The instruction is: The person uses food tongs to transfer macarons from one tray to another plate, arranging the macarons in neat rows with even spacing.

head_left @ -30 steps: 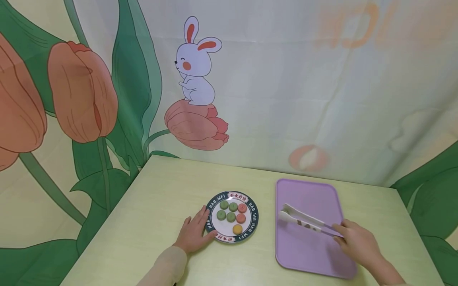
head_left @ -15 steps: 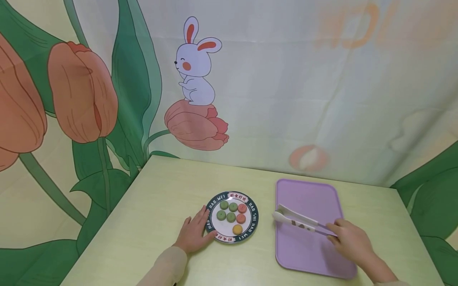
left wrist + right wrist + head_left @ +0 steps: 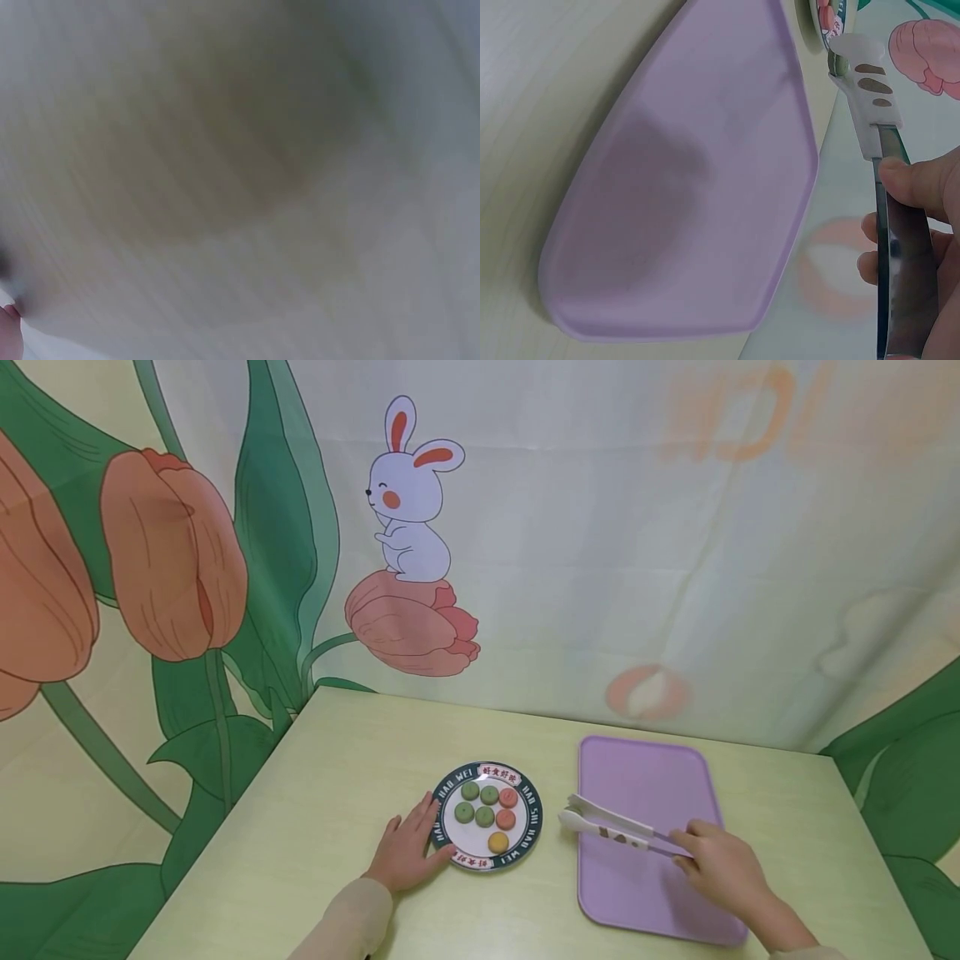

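Note:
My left hand [image 3: 407,852] lies with its fingers stretched along the left edge of a round plate [image 3: 531,827], thumb at the near rim. On the plate are several green macarons [image 3: 484,817], two pink macarons [image 3: 507,797] and one yellow macaron [image 3: 498,842]. My right hand [image 3: 722,867] grips a pair of food tongs [image 3: 615,829] above a purple tray [image 3: 637,893]. The tong tips reach past the tray's left edge, apart from the plate. In the right wrist view, something green [image 3: 838,65] shows between the tong tips; whether they hold it I cannot tell.
The pale table [image 3: 360,735] ends at the back against a printed cloth [image 3: 540,568] with a rabbit and tulips. The left wrist view is mostly a blurred pale surface, with a bit of a fingertip at its lower left.
My right hand has carried the tongs leftward, so their tips have passed from over the tray to beyond its left edge. The left hand and plate have stayed put.

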`<state>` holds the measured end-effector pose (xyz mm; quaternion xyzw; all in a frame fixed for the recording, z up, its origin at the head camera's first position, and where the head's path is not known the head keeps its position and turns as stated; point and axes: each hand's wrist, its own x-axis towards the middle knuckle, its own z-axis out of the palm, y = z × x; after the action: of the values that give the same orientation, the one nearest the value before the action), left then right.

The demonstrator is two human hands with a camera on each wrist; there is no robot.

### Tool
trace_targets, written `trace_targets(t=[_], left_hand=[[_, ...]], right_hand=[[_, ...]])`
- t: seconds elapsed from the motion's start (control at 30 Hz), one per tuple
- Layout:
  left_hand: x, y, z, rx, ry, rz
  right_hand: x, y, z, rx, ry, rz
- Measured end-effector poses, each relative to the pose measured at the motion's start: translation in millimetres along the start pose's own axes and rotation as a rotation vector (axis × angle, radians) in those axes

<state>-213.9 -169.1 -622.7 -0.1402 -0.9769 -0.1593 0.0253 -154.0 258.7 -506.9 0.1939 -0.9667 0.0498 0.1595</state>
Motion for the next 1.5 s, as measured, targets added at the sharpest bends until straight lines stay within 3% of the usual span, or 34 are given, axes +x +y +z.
trace_targets(t=[0.3,0.97,1.5], left_hand=[[-0.2,-0.1,0.7,0.005,0.003,-0.003],[-0.9,0.2,0.1,-0.002,0.001,-0.002],[-0.5,-0.1,0.1,0.001,0.001,-0.004]], right_hand=[[3.0,-5,1,0.009,-0.027,0.011],[10.0,-16,12,0.024,0.03,-0.049],[16.0,-29,17,0.063,0.018,-0.05]])
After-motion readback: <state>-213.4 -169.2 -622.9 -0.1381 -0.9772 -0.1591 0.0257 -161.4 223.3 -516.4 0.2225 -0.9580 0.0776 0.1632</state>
